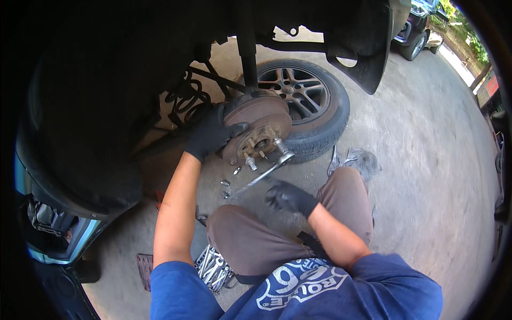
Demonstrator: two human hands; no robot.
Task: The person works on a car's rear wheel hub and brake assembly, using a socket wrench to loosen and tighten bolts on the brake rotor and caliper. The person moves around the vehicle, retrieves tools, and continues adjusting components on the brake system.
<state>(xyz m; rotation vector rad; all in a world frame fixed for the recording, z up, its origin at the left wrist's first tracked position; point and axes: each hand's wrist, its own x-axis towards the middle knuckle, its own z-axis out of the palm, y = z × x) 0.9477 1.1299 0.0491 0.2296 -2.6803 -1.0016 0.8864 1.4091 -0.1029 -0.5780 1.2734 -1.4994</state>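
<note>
Blue shirt (373, 290) foremost, left grip (212, 133) spreads on rusty brake disc (256, 113), ratchet (269, 170) ahead of half-curled right grip (290, 198).

Car repair workshop, wheel (306, 89) lying on concrete floor (421, 160), exposed brake assembly (261, 116), wrenches (215, 268)

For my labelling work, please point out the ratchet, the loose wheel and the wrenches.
Ratchet (266, 173), head view: middle of its handle.
Loose wheel (288, 88), head view: centre of its rim.
Wrenches (213, 268), head view: middle of the bunch.
</note>
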